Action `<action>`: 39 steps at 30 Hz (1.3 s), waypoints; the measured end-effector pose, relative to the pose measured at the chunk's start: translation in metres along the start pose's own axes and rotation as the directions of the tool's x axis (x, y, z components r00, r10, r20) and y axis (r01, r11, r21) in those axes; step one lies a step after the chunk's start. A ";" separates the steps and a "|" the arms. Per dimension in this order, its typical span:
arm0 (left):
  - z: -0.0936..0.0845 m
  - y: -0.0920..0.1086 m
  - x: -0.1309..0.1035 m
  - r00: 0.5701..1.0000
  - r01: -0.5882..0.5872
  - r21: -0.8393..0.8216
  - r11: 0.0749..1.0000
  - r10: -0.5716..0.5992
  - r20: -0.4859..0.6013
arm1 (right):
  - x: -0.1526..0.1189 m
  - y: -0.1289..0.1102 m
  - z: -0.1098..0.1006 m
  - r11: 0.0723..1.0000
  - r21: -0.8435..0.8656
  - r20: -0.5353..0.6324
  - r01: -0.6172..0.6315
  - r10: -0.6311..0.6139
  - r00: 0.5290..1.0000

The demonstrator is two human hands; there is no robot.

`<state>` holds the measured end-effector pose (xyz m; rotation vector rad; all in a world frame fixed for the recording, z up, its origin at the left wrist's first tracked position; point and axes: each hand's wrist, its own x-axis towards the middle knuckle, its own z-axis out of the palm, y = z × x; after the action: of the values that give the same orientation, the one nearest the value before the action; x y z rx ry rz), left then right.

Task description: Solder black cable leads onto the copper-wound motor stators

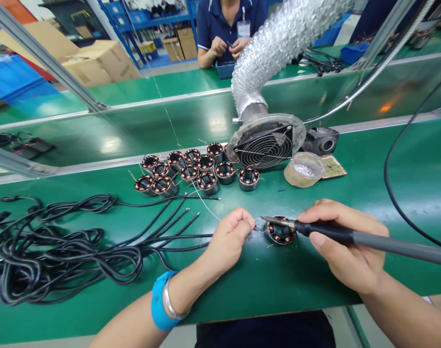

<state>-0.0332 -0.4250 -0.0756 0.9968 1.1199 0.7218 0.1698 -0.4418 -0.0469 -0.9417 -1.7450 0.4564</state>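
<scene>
My right hand (351, 251) is closed around the dark handle of a soldering iron (373, 240), whose tip points left over the rim of a motor stator (284, 238) with copper windings. My left hand (227, 239) is closed in a pinch on a thin solder wire (208, 209) that runs up and away to the left. Just right of those fingertips, fine leads (258, 227) lie close to the iron's tip; exact contact there is too small to tell. A black cable (191, 237) passes behind my left hand, its end hidden.
Several more stators (207, 183) stand in a group at the back. Black cables (97, 251) lie coiled at left. A fume-extractor fan (266, 147) with a foil duct (271, 53), and a round tub (303, 170), are behind my right hand. Across the bench sits a co-worker (220, 29).
</scene>
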 end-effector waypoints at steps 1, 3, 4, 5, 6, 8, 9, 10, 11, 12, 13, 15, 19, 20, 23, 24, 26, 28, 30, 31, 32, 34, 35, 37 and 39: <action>0.000 0.000 0.000 1.000 0.001 0.002 1.000 -0.001 0.000 | 0.000 0.000 0.000 1.000 0.002 0.007 -0.003 0.003 1.000; 0.000 -0.001 0.001 1.000 0.003 0.006 1.000 -0.003 0.000 | 0.000 -0.001 0.001 1.000 0.002 0.012 -0.008 0.008 1.000; 0.000 -0.001 0.001 1.000 0.003 0.008 1.000 -0.003 0.001 | 0.000 -0.001 0.002 1.000 0.003 0.012 -0.010 0.010 1.000; 0.001 -0.002 0.001 1.000 0.001 0.011 1.000 -0.001 0.002 | 0.000 -0.001 0.002 1.000 0.003 0.014 -0.012 0.012 1.000; 0.001 -0.002 0.001 1.000 -0.001 0.015 1.000 0.001 0.003 | 0.000 -0.002 0.002 1.000 0.005 0.016 -0.013 0.013 1.000; 0.000 -0.002 0.001 1.000 -0.006 0.020 1.000 0.006 0.004 | 0.000 -0.002 0.003 1.000 0.010 0.025 -0.012 0.012 1.000; 0.000 -0.002 0.001 1.000 -0.007 0.021 1.000 0.007 0.005 | 0.000 -0.003 0.003 1.000 0.013 0.030 -0.009 0.009 1.000; 0.000 -0.002 0.001 1.000 -0.007 0.021 1.000 0.007 0.007 | 0.000 -0.004 0.003 1.000 0.016 0.036 -0.005 0.005 0.999; 0.000 -0.002 0.001 1.000 -0.008 0.021 1.000 0.008 0.009 | 0.000 -0.005 0.004 1.000 0.019 0.038 0.002 -0.003 0.999; 0.000 -0.002 0.001 1.000 -0.008 0.021 1.000 0.008 0.011 | -0.001 -0.006 0.004 1.000 0.020 0.039 0.011 -0.012 0.999; 0.000 -0.002 0.001 1.000 -0.008 0.020 1.000 0.008 0.012 | -0.001 -0.007 0.005 1.000 0.016 0.038 0.022 -0.023 0.999; 0.000 -0.001 0.001 1.000 -0.007 0.018 1.000 0.006 0.013 | -0.002 -0.010 0.006 0.999 0.007 0.045 0.048 -0.048 0.998; 0.000 -0.001 0.001 1.000 0.006 0.019 1.000 -0.006 0.015 | -0.003 -0.010 0.008 0.993 0.029 0.052 0.115 -0.117 0.992; 0.000 -0.002 0.001 1.000 0.008 0.021 1.000 -0.009 0.017 | -0.004 -0.010 0.008 0.991 0.039 0.041 0.126 -0.127 0.991; 0.000 -0.003 0.001 1.000 0.014 0.021 1.000 -0.014 0.021 | -0.005 -0.008 0.007 0.991 0.051 0.017 0.126 -0.127 0.992; 0.000 -0.003 0.001 1.000 0.016 0.018 1.000 -0.017 0.019 | -0.005 -0.008 0.006 0.991 0.051 0.015 0.122 -0.123 0.992; 0.001 -0.002 0.001 1.000 0.020 0.009 1.000 -0.020 0.011 | -0.005 -0.008 0.005 0.992 0.051 0.014 0.119 -0.120 0.993; 0.001 -0.001 0.000 1.000 0.021 0.005 1.000 -0.021 0.005 | -0.005 -0.009 0.005 0.991 0.052 0.015 0.120 -0.121 0.993; 0.001 0.000 0.000 1.000 0.018 0.006 1.000 -0.019 0.006 | -0.005 -0.009 0.005 0.992 0.051 0.018 0.119 -0.120 0.993; 0.001 0.001 0.000 1.000 0.017 0.006 1.000 -0.017 0.006 | -0.005 -0.009 0.005 0.992 0.051 0.020 0.116 -0.117 0.993; 0.001 0.002 0.000 1.000 0.016 0.007 1.000 -0.017 0.006 | -0.006 -0.008 0.005 0.992 0.053 0.021 0.115 -0.116 0.993; 0.001 0.002 0.000 1.000 0.015 0.008 1.000 -0.015 0.008 | -0.006 -0.008 0.005 0.992 0.055 0.017 0.116 -0.117 0.993; 0.001 0.003 0.000 1.000 0.016 0.010 1.000 -0.016 0.009 | -0.006 -0.008 0.005 0.992 0.054 0.014 0.117 -0.118 0.993; 0.001 0.002 0.000 1.000 0.016 0.012 1.000 -0.017 0.009 | -0.006 -0.009 0.005 0.991 0.049 0.009 0.121 -0.121 0.993; 0.001 0.002 0.000 1.000 0.020 0.011 1.000 -0.020 0.009 | -0.005 -0.009 0.005 0.992 0.040 0.000 0.121 -0.121 0.993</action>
<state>-0.0321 -0.4246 -0.0740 0.9957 1.1251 0.6952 0.1625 -0.4507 -0.0455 -0.8026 -1.7776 0.4119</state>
